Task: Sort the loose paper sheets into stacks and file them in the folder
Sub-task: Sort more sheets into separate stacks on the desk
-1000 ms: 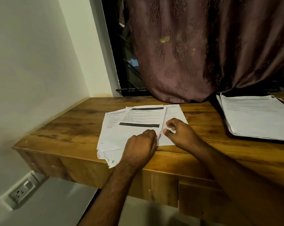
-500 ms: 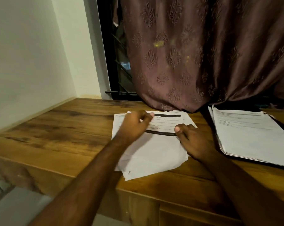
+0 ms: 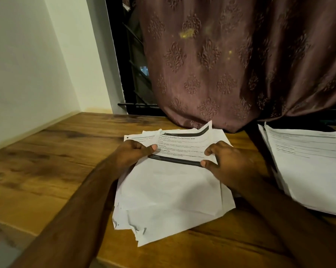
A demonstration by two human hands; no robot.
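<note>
Head view: left hand (image 3: 133,154) and right hand (image 3: 228,164) pinch opposite edges of a printed sheet (image 3: 179,148), now raised off the loose pile (image 3: 169,198) on the worktop (image 3: 47,167); a second ago both hands rested at its near edge. Sorting appears underway. Its black-banded heading is too blurred to read. Second stack (image 3: 308,165) lies right.

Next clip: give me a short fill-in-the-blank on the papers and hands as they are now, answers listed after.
1. Both the left hand and the right hand grip the ____ sheet of the loose pile.
2. That sheet carries two dark printed ____.
3. The second paper stack lies to the ____ of the hands.
4. Behind the wooden desk hangs a patterned ____.

Missing words: top; bars; right; curtain
</note>
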